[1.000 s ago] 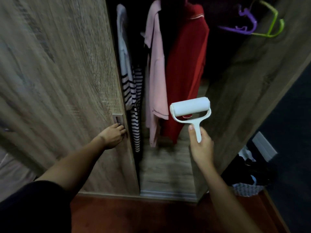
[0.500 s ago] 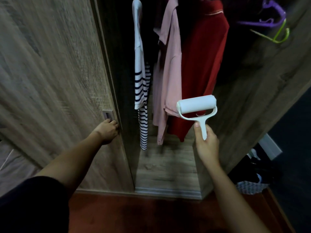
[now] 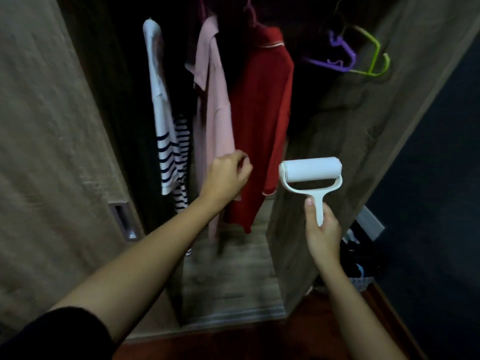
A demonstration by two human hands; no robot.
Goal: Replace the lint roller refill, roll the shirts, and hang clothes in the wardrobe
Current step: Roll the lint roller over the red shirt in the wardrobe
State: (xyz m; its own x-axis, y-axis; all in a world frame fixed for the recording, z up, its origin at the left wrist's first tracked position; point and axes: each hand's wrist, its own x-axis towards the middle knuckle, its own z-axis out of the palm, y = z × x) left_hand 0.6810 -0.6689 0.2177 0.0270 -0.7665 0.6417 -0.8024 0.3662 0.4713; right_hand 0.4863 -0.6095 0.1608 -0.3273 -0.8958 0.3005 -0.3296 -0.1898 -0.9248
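Head view: right hand [image 3: 323,236] grips the lint roller [image 3: 310,169]; left hand [image 3: 226,178] curls at the pink shirt [image 3: 213,120], grasp unclear.

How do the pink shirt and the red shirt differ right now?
The pink shirt hangs left of the red shirt. The pink shirt shows nearly edge-on, the red shirt broader. The red shirt has pale trim at collar and sleeve; the pink shirt looks plain. Both hang in the wardrobe.

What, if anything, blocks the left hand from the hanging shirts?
Nothing visible. The wardrobe door sits left of the opening; the left hand is at the pink shirt's lower edge, in front of the red shirt, contact unclear. The right hand holds the lint roller aside.
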